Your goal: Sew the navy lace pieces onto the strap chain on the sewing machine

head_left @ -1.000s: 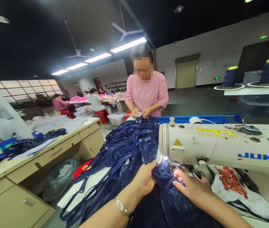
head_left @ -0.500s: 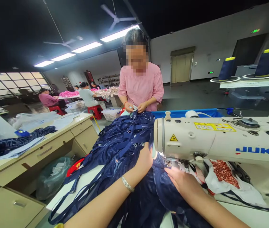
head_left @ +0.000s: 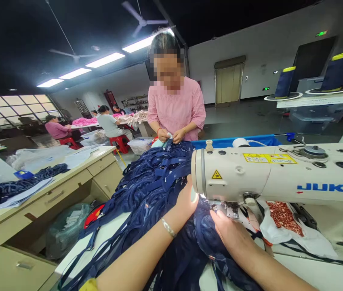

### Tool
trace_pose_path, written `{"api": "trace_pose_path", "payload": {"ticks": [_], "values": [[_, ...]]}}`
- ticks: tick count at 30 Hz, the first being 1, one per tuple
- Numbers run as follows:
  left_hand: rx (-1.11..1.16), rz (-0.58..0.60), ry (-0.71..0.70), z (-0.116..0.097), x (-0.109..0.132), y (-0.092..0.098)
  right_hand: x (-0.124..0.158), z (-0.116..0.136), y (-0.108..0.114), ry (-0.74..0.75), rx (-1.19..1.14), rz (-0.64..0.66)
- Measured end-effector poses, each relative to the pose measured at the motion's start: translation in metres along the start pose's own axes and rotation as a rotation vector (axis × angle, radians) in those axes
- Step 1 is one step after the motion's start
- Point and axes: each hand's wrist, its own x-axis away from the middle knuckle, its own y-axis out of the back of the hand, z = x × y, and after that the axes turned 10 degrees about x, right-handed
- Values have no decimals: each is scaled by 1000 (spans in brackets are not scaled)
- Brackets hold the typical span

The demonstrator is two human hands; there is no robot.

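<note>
At the needle of the white sewing machine point(head_left: 268, 165) lies a navy bra point(head_left: 204, 226), its rounded cup hanging toward me. My right hand point(head_left: 228, 230) pinches the bra's edge between thumb and fingers, just right of the lit needle area. On the left of the machine head is my left hand point(head_left: 186, 198), close against the navy fabric; its fingertips are hidden behind the head. A large heap of navy bras with straps point(head_left: 147, 186) spreads to the left of and beneath my left arm.
A co-worker point(head_left: 175, 105) in pink stands across the heap, both hands on a small pale piece. Navy thread cones point(head_left: 285, 83) stand at right. A white cloth with copper-coloured bits point(head_left: 283, 218) lies under the machine arm. A drawer desk point(head_left: 53, 198) stands at left.
The whole view has shifted slightly, so things sit a little further left and higher. My right hand has moved slightly closer to me along the bra. Both hands remain by the needle.
</note>
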Motion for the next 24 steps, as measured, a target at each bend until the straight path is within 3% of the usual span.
{"api": "trace_pose_path", "payload": {"ticks": [4,7,10,14,17,20,24], "values": [[-153,187,-50,-13,43,13,-1,0,2,3,-22,-31],[-385,371,-13,-12,74,31,-1,0,4,-5,-24,-32],[-660,555,2,-10,82,52,-1,1,2,-12,1,-26],[-845,607,-60,-21,75,69,-2,1,-4,-15,20,-45],[-930,534,-82,-36,75,61,-3,2,-6,-19,10,-32],[-818,434,-144,-45,77,39,-3,4,-5,-33,-12,-31],[-654,501,-217,-37,71,13,-2,3,2,-28,-62,30]]}}
